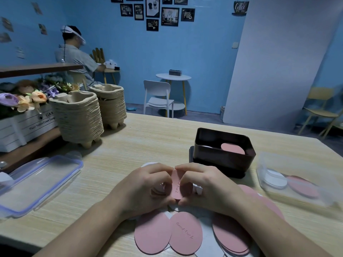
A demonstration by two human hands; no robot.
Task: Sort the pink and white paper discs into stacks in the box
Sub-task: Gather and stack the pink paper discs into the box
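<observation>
Both hands meet at the table's middle around a small upright stack of pink discs (176,184) with lettering on its face. My left hand (146,188) grips its left side, my right hand (207,186) its right side. Loose pink discs (152,232) and white discs (207,238) lie scattered on the table below the hands. The dark box (222,156) stands just beyond my right hand, holding a pink stack (233,148) on its right and a white one (206,146) on its left, mostly hidden by the wall.
A clear plastic tub (289,184) at the right holds white and pink discs. Its blue-rimmed lid (37,182) lies at the left. Two stacks of pulp cup trays (79,115) and a flower crate (24,125) stand at the back left. A person sits far behind.
</observation>
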